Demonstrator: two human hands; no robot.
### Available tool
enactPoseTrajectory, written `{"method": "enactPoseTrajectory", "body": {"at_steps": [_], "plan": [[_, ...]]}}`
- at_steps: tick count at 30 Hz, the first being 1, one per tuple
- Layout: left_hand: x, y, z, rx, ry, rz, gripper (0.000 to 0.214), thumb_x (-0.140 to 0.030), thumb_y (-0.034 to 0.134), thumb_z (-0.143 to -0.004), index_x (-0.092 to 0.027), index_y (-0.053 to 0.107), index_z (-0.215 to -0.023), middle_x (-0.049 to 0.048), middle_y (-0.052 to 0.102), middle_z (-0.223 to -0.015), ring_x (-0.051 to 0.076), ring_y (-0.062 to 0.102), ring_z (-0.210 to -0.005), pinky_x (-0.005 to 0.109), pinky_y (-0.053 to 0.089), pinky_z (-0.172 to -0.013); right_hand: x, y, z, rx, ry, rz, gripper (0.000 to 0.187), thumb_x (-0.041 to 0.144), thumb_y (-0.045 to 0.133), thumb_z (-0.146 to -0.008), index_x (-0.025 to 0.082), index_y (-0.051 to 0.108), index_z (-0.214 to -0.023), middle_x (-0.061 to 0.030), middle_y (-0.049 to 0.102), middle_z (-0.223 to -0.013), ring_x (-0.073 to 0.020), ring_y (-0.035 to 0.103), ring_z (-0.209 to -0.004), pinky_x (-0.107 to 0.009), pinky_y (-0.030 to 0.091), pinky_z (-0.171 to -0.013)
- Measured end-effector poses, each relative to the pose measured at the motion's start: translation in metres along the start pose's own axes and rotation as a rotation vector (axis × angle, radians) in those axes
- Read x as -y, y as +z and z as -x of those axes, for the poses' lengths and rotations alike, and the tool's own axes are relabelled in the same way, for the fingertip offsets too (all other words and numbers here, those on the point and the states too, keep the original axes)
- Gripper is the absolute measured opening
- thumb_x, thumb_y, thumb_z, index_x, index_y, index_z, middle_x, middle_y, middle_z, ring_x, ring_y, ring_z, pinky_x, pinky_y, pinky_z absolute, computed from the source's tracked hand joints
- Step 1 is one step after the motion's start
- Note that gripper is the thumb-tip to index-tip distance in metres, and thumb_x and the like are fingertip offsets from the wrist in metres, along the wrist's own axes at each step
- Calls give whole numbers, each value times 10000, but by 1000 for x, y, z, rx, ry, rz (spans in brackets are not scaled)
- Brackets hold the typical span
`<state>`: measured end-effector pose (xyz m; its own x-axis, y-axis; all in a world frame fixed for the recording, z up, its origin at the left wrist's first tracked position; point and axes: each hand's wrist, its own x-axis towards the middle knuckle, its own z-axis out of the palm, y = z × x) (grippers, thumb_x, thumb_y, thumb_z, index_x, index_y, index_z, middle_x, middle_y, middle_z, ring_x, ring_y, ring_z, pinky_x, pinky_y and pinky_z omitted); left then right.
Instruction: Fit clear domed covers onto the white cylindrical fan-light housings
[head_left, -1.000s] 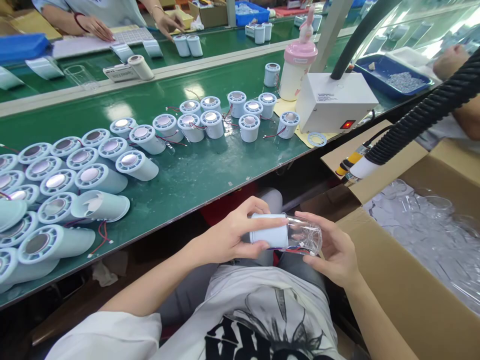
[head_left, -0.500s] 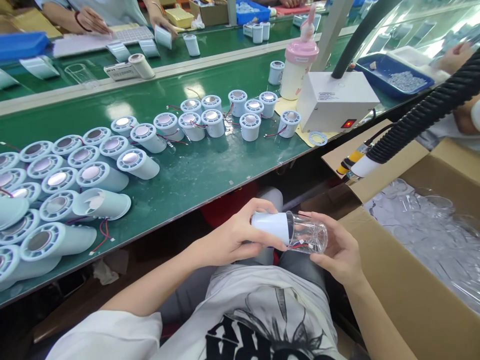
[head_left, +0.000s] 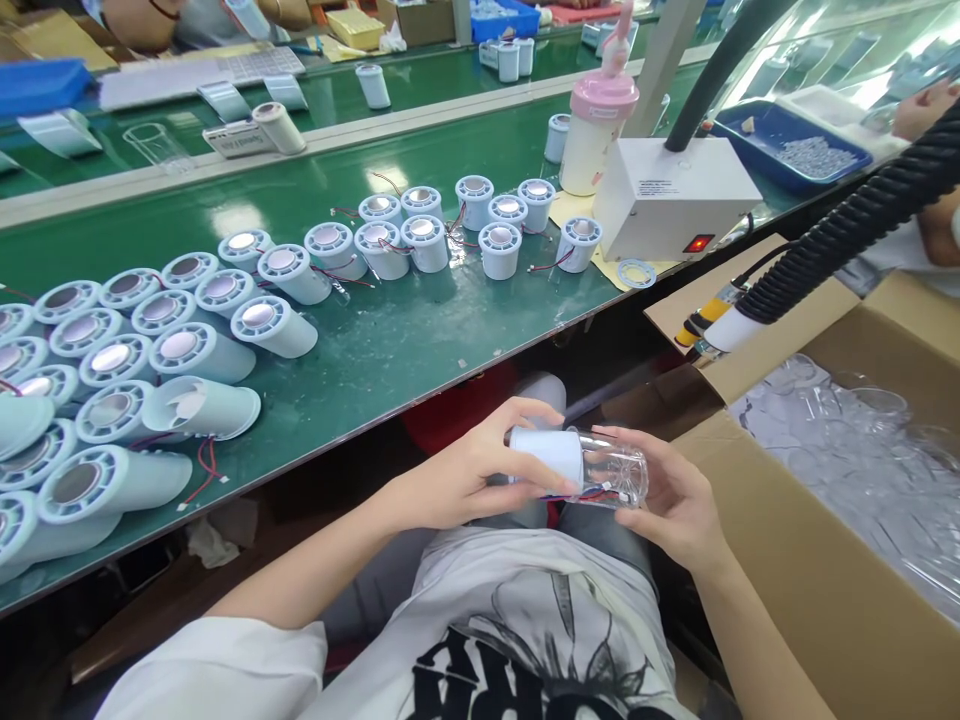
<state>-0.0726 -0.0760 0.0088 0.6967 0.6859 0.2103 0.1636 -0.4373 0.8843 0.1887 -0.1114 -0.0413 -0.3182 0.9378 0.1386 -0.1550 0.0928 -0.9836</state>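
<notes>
Above my lap, my left hand point(head_left: 499, 465) is wrapped round a pale blue plastic cylinder point(head_left: 551, 458) lying on its side. My right hand point(head_left: 671, 490) grips the far end of a clear plastic cup point(head_left: 624, 470), its fingers and thumb on either side. The cup's mouth is around the right end of the cylinder. Red and blue wires with a small white connector point(head_left: 606, 487) show through the clear wall. On the green table point(head_left: 405, 350) stand several similar blue cylinders point(head_left: 426, 243) with round metallic discs and loose wires.
A cardboard box point(head_left: 825, 520) of clear cups point(head_left: 885, 450) is at my right. A white device point(head_left: 675, 205) with a lit red switch stands near a pink-lidded bottle point(head_left: 600, 130). A black corrugated hose point(head_left: 840, 230) crosses the right side. A co-worker's arms point(head_left: 142, 20) are across the conveyor.
My right hand has moved slightly left with the clear cup, and more of the cylinder now sits inside it. Across the conveyor, the co-worker has lifted a blue cylinder.
</notes>
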Motion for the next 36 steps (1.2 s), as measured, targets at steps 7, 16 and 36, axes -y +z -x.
{"method": "enactPoseTrajectory", "body": {"at_steps": [7, 16, 36], "plan": [[1, 6, -7, -127, -205, 239, 452, -339, 774, -768, -235, 638, -1186, 138, 431, -1494, 321, 502, -1293, 355, 540, -894, 6, -1, -8, 94, 51, 29, 578, 207, 836, -729, 348, 639, -1254, -41, 620, -1327, -252, 592, -1200, -358, 574, -937], [16, 8, -20, -22, -212, 435, 752, -217, 802, -731, -273, 486, -1410, 130, 504, -1433, 300, 559, -1246, 418, 544, -964, 4, 7, -20, -46, 189, -152, 495, 308, 826, -746, 383, 657, -1205, 16, 715, -1132, -178, 669, -1031, -240, 581, -826], [28, 22, -5, -3, -318, 736, 813, -81, 772, -742, -304, 433, -1447, 85, 614, -1340, 240, 640, -1144, 323, 552, -939, 11, 14, -11, -37, 353, -100, 585, 50, 761, -719, 406, 691, -1179, 46, 711, -1055, -75, 638, -591, -209, 599, -598]]}}
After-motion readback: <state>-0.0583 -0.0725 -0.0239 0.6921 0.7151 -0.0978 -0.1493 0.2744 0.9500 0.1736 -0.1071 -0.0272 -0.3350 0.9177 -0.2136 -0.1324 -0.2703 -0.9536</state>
